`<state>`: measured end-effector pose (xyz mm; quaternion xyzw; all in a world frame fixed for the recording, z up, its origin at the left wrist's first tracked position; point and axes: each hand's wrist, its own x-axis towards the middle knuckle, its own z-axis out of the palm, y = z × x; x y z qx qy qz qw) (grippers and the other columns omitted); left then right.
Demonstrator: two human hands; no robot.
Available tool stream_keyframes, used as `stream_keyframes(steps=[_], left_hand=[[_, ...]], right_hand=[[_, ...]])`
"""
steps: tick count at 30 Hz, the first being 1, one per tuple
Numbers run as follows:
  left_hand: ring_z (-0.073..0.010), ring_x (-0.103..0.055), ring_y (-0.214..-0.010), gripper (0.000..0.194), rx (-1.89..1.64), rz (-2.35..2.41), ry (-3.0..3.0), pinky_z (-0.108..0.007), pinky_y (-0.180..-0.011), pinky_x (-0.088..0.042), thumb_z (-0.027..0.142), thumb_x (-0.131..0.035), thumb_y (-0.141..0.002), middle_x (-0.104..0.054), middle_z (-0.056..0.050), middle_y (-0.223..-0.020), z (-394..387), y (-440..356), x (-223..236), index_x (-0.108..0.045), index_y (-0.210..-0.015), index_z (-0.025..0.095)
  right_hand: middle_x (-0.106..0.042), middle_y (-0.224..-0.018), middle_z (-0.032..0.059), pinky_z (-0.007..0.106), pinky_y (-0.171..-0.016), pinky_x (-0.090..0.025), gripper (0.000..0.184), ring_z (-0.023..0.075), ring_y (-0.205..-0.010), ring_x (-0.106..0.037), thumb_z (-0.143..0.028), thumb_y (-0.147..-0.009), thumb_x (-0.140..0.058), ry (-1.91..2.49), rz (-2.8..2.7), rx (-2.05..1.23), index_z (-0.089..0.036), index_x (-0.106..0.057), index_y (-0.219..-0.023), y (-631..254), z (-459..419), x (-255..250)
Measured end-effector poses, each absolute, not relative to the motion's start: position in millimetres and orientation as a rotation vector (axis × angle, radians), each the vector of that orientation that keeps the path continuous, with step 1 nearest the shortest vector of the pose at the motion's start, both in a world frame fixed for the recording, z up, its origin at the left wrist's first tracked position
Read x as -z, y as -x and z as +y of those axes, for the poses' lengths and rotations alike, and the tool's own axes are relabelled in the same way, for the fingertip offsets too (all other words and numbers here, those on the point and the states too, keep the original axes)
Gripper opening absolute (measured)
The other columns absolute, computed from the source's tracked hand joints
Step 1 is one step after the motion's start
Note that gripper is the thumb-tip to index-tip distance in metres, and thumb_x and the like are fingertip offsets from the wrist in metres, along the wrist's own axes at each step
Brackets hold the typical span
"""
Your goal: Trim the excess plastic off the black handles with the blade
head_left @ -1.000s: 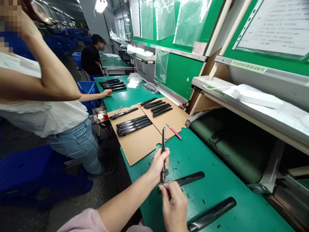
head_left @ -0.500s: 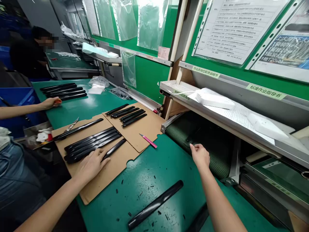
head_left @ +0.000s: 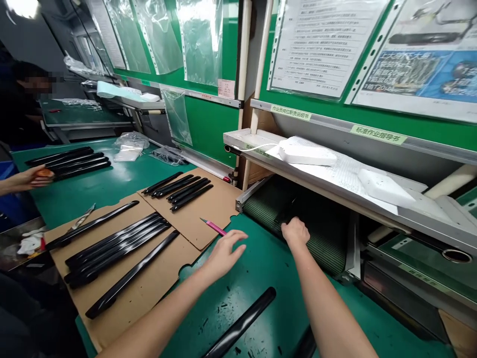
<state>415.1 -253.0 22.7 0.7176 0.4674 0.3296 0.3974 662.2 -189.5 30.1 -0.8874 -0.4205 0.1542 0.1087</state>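
My left hand (head_left: 222, 256) hovers open over the green table (head_left: 261, 258), fingers spread, just below a pink-handled knife (head_left: 213, 227). My right hand (head_left: 295, 232) reaches to the edge of a dark ribbed conveyor belt (head_left: 320, 233) with its fingers curled down on something I cannot make out. A long black plastic strip (head_left: 130, 276) lies on the near cardboard sheet (head_left: 164, 278), beside a row of several like strips (head_left: 115, 244). Another black strip (head_left: 242, 323) lies on the table between my forearms.
A second cardboard sheet (head_left: 208, 209) holds several shorter black strips (head_left: 179, 189). More strips (head_left: 70, 161) lie at the far left, near another person's hand (head_left: 35, 177). White boxes (head_left: 305, 151) sit on the shelf above the belt. Black shavings dot the table.
My left hand has left the strip on the cardboard and moved right toward the pink knife. My right hand has dropped onto the belt's edge. The view has swung rightward.
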Motion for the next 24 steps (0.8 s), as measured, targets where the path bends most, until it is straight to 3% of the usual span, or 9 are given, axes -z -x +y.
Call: stream_keyframes(steps=[8,14,17,19,24], left_hand=[[-0.0231,-0.06,-0.091,0.025,-0.975,1.087,-1.623,-0.032,-0.079,-0.046,0.034,-0.066,-0.074,-0.065,-0.009,-0.101,-200,-499,-39,-0.07,-0.095,0.021],[-0.0136,-0.06,-0.067,0.046,-0.947,0.947,-1.469,-0.023,-0.053,-0.042,0.048,-0.05,-0.087,-0.064,-0.009,-0.095,-193,-523,-68,-0.061,-0.118,0.016],[-0.0092,-0.051,-0.053,0.043,-0.769,0.78,-1.49,-0.02,-0.047,-0.036,0.049,-0.058,-0.084,-0.062,-0.005,-0.075,-217,-534,-81,-0.068,-0.106,0.013],[-0.0098,-0.048,-0.05,0.037,-0.585,0.725,-1.577,-0.02,-0.046,-0.036,0.047,-0.065,-0.08,-0.057,-0.001,-0.06,-242,-541,-83,-0.071,-0.094,0.014],[-0.0182,-0.059,-0.059,0.032,-0.406,0.678,-1.798,-0.026,-0.052,-0.046,0.049,-0.061,-0.081,-0.063,-0.004,-0.067,-319,-562,-70,-0.069,-0.096,0.022]], right_hand=[[-0.066,-0.088,0.0045,0.031,-0.068,-0.052,0.022,0.0166,-0.078,-0.063,-0.035,-0.093,-0.055,2.437,-1.206,-0.377,-0.015,-0.062,-0.099,-679,-214,-44],[-0.062,-0.068,-0.0017,0.025,-0.054,-0.042,0.021,0.0149,-0.057,-0.06,-0.031,-0.092,-0.047,2.086,-1.488,-0.211,-0.02,-0.06,-0.104,-680,-339,-13],[-0.065,-0.078,0.0027,0.025,-0.05,-0.039,0.022,0.0137,-0.058,-0.061,-0.023,-0.094,-0.043,1.708,-1.802,0.19,-0.018,-0.057,-0.11,-683,-411,12],[-0.064,-0.077,0.0034,0.025,-0.049,-0.038,0.023,0.0142,-0.059,-0.06,-0.015,-0.093,-0.041,1.697,-1.876,0.322,-0.016,-0.055,-0.111,-687,-453,20],[-0.057,-0.066,0.0,0.029,-0.044,-0.029,0.023,0.0146,-0.049,-0.048,-0.012,-0.09,-0.038,2.02,-1.752,0.312,-0.021,-0.058,-0.098,-693,-542,9]])
